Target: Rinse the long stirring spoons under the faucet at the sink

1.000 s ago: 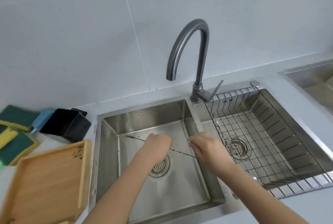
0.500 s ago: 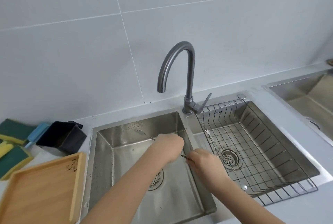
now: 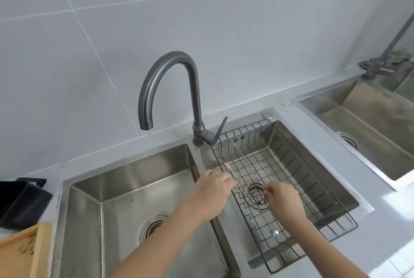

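Observation:
Both hands are over the right basin, above the wire rack. My left hand has its fingers closed on a thin metal stirring spoon, whose forked end points up and back. My right hand pinches a second long, twisted stem that slants up toward the back of the rack; its far end is blurred. The grey gooseneck faucet has its spout over the left basin. No water runs from it.
A black container and a wooden tray stand on the counter at the left. A second sink with its own tap lies at the right. The faucet lever points toward the rack.
Both hands moved from the left basin to the right one, over the wire rack. The single spoon held across both hands now shows as two thin stems, one in each hand.

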